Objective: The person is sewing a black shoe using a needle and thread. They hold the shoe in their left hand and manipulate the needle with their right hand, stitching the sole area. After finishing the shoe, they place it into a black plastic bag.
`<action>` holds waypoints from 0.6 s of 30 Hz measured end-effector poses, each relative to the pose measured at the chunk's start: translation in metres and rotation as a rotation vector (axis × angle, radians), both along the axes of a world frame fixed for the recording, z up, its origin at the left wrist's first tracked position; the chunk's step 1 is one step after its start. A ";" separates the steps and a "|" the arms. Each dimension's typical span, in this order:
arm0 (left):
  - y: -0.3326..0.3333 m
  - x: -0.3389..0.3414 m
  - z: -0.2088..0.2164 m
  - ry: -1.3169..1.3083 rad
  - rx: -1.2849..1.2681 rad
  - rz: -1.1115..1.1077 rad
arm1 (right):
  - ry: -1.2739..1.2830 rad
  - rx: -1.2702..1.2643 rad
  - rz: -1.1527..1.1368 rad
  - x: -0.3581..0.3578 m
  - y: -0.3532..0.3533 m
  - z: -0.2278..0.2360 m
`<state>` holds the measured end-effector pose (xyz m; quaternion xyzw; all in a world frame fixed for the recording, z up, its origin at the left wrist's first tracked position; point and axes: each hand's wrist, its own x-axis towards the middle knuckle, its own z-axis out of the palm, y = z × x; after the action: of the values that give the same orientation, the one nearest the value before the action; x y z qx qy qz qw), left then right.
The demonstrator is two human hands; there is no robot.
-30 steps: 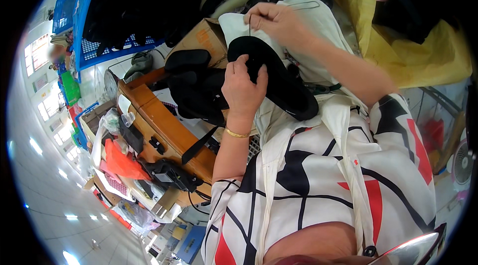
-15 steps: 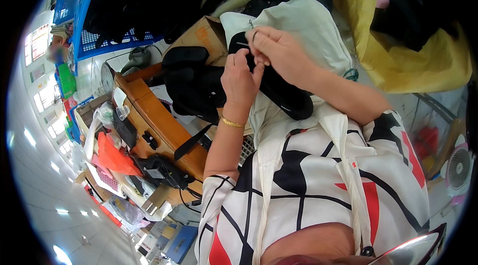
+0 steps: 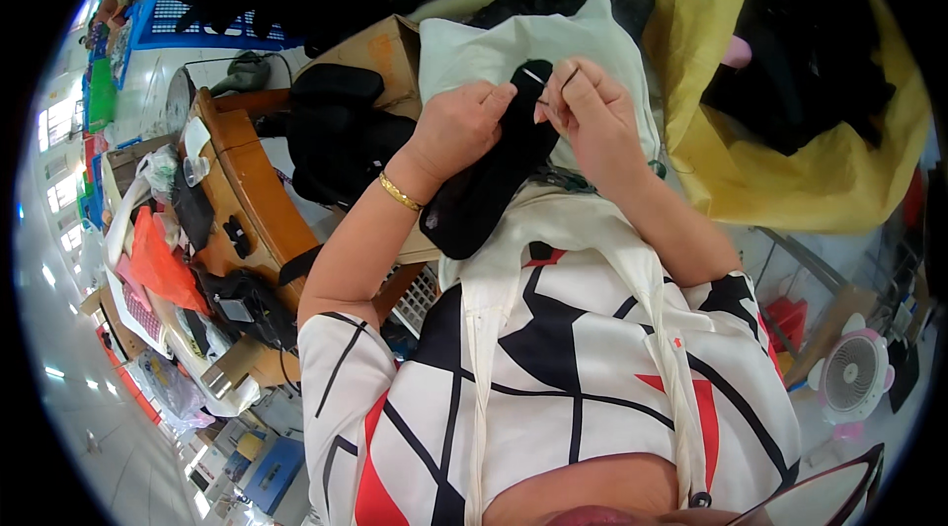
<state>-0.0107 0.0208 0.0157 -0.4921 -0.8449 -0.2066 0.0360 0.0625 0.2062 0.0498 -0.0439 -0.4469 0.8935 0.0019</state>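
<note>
Shoe (image 3: pixel 494 182) between both hands (image 3: pixel 459 129) (image 3: pixel 594 123)

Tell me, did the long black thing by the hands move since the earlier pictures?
Yes. Against the cardboard box, the long black thing has turned: its far end swung right, away from the box, and its near end swung left.

Left hand (image 3: pixel 462 126) curled, back facing up; right hand (image 3: pixel 590 111) near it, fingers (image 3: pixel 594 89) pinched; forearms (image 3: pixel 357 235) angled inward
</note>
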 end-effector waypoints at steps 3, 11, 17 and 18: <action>0.000 0.019 -0.025 -0.132 -0.011 -0.022 | -0.073 0.248 0.030 0.019 0.002 -0.001; 0.008 0.039 -0.046 -0.455 -0.060 0.068 | 0.115 0.684 0.099 0.029 0.006 -0.007; 0.007 0.012 -0.009 -0.767 0.088 0.220 | 0.408 1.212 -0.224 0.002 0.040 -0.008; 0.011 0.012 -0.006 -0.815 0.079 0.332 | 0.494 1.265 -0.275 0.001 0.039 -0.012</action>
<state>0.0008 0.0317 0.0095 -0.2262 -0.8491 -0.4074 -0.2489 0.0636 0.2457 0.0376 0.1142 -0.8590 0.4365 0.2422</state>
